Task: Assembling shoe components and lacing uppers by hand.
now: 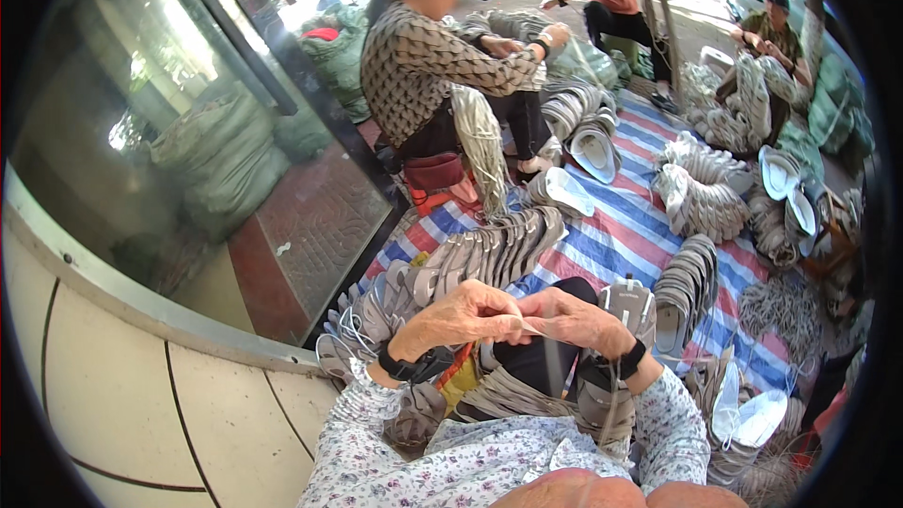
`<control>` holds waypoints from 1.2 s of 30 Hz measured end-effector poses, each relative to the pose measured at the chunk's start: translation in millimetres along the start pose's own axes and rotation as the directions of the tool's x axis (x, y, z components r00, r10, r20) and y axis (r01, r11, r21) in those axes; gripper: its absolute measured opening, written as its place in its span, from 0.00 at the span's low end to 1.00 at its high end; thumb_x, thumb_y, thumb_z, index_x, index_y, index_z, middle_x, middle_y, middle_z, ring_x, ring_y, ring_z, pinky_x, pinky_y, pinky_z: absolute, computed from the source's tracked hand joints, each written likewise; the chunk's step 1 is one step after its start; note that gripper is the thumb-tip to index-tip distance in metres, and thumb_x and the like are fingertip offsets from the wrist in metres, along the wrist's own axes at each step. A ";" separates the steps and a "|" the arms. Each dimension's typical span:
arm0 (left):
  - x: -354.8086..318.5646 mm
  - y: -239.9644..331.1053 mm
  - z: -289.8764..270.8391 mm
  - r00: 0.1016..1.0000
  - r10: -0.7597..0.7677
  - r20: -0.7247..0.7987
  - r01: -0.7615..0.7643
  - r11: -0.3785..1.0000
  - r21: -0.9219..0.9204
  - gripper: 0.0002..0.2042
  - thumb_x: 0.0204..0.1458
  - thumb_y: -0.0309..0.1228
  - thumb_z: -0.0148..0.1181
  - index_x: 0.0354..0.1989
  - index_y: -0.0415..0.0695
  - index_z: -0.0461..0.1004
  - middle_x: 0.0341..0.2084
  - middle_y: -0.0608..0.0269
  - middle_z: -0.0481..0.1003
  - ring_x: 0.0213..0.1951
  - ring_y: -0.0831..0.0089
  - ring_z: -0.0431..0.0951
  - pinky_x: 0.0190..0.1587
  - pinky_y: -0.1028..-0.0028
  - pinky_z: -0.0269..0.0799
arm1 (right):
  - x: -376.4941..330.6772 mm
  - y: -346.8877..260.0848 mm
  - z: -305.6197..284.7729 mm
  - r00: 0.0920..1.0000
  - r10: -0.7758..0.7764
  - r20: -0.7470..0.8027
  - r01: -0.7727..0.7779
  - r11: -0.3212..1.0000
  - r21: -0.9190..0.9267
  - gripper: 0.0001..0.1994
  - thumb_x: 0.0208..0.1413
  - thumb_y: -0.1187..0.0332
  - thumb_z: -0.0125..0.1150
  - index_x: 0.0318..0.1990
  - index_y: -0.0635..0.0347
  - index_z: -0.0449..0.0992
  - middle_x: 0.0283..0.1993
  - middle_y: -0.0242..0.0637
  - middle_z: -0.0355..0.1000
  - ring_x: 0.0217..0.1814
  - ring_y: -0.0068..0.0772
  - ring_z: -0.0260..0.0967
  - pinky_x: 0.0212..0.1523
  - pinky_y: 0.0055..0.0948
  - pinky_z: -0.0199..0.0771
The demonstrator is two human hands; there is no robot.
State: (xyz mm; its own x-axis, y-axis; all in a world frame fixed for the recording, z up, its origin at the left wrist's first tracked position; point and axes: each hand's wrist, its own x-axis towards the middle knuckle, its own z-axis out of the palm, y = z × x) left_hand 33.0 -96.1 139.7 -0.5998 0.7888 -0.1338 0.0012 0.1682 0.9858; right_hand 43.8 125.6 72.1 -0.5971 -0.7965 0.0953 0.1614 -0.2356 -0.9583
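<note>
My left hand (463,316) and my right hand (581,322) meet above my lap, fingertips pinched together. Between them is a thin pale shoelace (532,326), mostly covered by the fingers. A bundle of beige laces (513,397) lies across my lap below. Just beyond my right wrist stands a grey shoe (628,309). Past my left hand, a long row of grey shoes (499,249) is nested one against another. Dark bands circle both wrists.
A striped tarp (616,216) covers the ground, holding more shoe stacks (687,296) and a heap of grey laces (779,310). A person in a patterned top (423,66) sits ahead; two others work farther off. A glass door (216,150) stands at left.
</note>
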 end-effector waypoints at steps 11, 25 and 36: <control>-28.2 -65.2 -18.7 0.989 -0.065 -0.135 0.107 0.938 0.330 0.12 0.55 0.33 0.57 0.27 0.36 0.77 0.17 0.65 0.74 0.20 0.80 0.70 0.25 0.76 0.66 | -99.8 -18.6 -56.4 0.841 -0.026 -0.540 -0.329 0.768 -0.549 0.11 0.56 0.66 0.62 0.31 0.67 0.80 0.21 0.31 0.70 0.26 0.16 0.63 0.25 0.22 0.61; -68.5 -143.8 -7.6 0.922 -0.085 -0.378 0.292 0.794 0.533 0.15 0.56 0.38 0.55 0.27 0.40 0.80 0.18 0.61 0.78 0.22 0.67 0.80 0.28 0.69 0.72 | -263.1 10.3 -73.0 0.445 -0.086 -0.891 -0.633 0.674 -0.381 0.07 0.48 0.72 0.65 0.26 0.69 0.80 0.17 0.27 0.68 0.20 0.15 0.61 0.21 0.21 0.58; -11.4 -114.4 46.5 0.868 0.278 -0.411 -0.038 0.863 0.504 0.14 0.51 0.22 0.59 0.47 0.38 0.76 0.38 0.56 0.78 0.30 0.70 0.83 0.32 0.73 0.76 | -151.9 -4.7 -11.4 0.641 -0.181 -0.746 -0.437 0.713 -0.548 0.08 0.55 0.70 0.66 0.32 0.68 0.78 0.25 0.32 0.70 0.26 0.20 0.62 0.28 0.25 0.61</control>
State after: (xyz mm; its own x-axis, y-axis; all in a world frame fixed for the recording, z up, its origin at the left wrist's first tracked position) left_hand 76.8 -96.8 23.8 -0.8495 0.4882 0.2000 0.4269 0.4133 0.8043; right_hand 124.8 254.0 59.1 -0.9981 -0.0520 0.0333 -0.0544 0.4857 -0.8724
